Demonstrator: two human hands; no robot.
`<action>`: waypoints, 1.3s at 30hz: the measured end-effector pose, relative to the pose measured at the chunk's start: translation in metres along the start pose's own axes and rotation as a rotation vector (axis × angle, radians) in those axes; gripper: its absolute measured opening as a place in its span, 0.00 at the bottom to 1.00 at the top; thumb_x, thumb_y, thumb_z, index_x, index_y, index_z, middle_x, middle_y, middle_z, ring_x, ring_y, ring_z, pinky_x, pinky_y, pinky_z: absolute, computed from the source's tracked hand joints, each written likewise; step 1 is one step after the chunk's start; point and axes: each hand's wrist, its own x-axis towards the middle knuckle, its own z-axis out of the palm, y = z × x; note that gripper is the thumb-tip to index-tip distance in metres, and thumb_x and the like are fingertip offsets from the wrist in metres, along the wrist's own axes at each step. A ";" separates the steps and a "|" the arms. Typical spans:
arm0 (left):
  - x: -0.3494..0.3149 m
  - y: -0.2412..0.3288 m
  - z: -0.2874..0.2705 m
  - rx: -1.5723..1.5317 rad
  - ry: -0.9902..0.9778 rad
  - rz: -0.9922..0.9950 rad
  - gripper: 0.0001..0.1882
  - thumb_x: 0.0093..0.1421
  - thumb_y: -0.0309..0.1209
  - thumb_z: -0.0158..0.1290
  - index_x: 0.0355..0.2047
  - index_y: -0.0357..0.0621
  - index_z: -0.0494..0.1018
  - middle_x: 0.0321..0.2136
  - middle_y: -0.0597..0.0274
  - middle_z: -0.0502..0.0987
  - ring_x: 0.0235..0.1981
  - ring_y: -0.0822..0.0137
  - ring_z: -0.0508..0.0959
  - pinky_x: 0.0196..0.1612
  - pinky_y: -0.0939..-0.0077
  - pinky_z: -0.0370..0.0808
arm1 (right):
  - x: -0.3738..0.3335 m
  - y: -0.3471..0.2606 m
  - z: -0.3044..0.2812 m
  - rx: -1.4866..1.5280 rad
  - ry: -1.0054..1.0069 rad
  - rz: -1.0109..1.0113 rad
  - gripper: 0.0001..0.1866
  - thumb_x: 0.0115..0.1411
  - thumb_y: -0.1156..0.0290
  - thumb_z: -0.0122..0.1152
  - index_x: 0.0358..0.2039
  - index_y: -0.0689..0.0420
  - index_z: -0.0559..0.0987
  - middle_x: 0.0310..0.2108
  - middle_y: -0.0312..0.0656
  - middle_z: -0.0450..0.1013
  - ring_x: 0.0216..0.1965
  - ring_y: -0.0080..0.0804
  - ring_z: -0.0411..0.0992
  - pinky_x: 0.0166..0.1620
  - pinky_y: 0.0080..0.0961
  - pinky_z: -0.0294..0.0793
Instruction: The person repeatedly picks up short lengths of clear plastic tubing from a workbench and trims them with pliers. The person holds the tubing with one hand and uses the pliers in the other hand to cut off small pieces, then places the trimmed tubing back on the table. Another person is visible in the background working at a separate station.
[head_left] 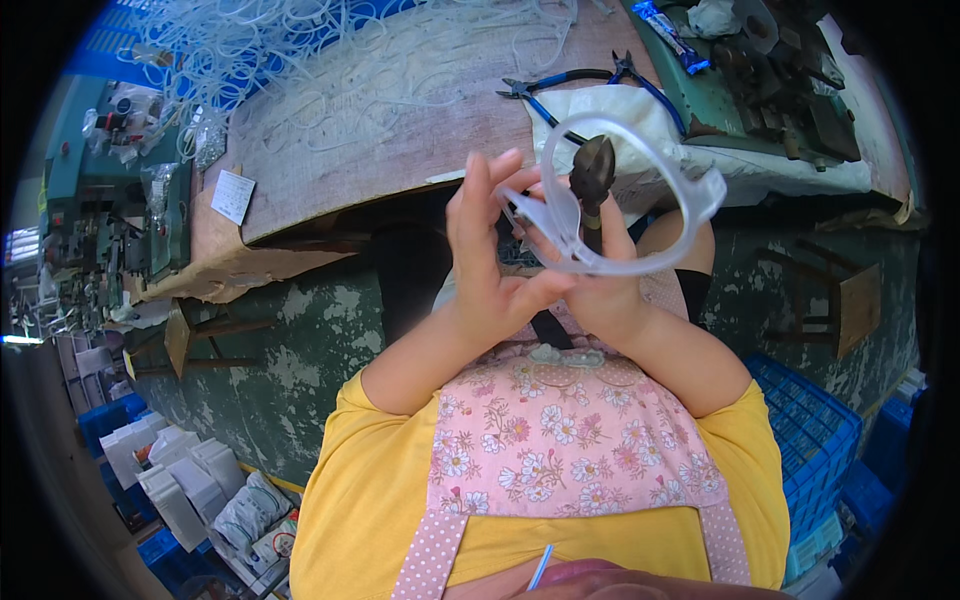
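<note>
A translucent, pale plastic frame with a rounded loop and a side tab is held up in front of my apron. My left hand grips its left side, thumb low against it and the upper fingers raised. My right hand is closed, palm up, under the frame. Out of the right hand rises the dark metal head of a pair of cutting pliers, seen through the loop. Its handles are mostly hidden by the fingers and the frame.
Blue-handled cutters and a second pair lie on the table beside a white cloth. Translucent plastic strands heap at the far left. Machines flank the table. Stools and a blue crate stand on the floor.
</note>
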 end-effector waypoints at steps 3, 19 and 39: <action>0.000 -0.004 -0.007 0.270 -0.042 0.176 0.52 0.45 0.47 0.67 0.61 0.30 0.52 0.53 0.47 0.64 0.51 0.55 0.72 0.54 0.61 0.68 | 0.002 -0.003 0.001 0.012 -0.019 -0.059 0.20 0.59 0.79 0.57 0.51 0.59 0.65 0.43 0.38 0.69 0.45 0.22 0.70 0.47 0.21 0.70; 0.001 0.033 -0.022 0.240 -0.010 0.256 0.56 0.44 0.62 0.56 0.63 0.45 0.43 0.53 0.50 0.61 0.50 0.60 0.72 0.61 0.56 0.60 | 0.004 -0.027 -0.011 0.548 -0.351 0.318 0.26 0.55 0.81 0.60 0.54 0.60 0.64 0.46 0.39 0.68 0.49 0.25 0.67 0.53 0.27 0.68; 0.037 0.035 -0.042 -1.172 0.338 -0.430 0.36 0.62 0.64 0.30 0.54 0.47 0.62 0.39 0.50 0.70 0.34 0.59 0.70 0.47 0.59 0.67 | -0.001 -0.072 -0.026 -0.631 -0.468 -0.039 0.47 0.37 0.66 0.70 0.62 0.49 0.64 0.35 0.39 0.65 0.30 0.33 0.65 0.33 0.26 0.68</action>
